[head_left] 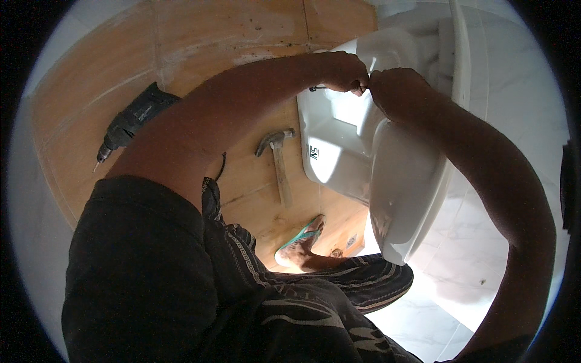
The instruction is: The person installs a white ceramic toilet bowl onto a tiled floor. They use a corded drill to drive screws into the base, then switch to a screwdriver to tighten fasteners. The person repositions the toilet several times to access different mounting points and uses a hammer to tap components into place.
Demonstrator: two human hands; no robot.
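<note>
My left hand [346, 74] and my right hand [399, 88] meet over a white ceramic bathroom fixture [405, 181], knuckles close together. Both have their fingers curled closed. Whatever lies between the fingertips is too small or too hidden to make out. A short, thin dark piece [317, 89] shows just below my left wrist, by the fixture's edge; whether my hand holds it, I cannot tell. The fixture has a glossy, hollowed body with a small dark printed mark and a long rounded rim on its right side.
On the brown tiled floor [242, 181] lie a claw hammer [281, 169], left of the fixture, and a dark power drill [134, 118] with a bit fitted, beyond my left arm. My sandalled foot [302, 242] is near the fixture's lower end. Pale marbled tiles [514, 78] line the right.
</note>
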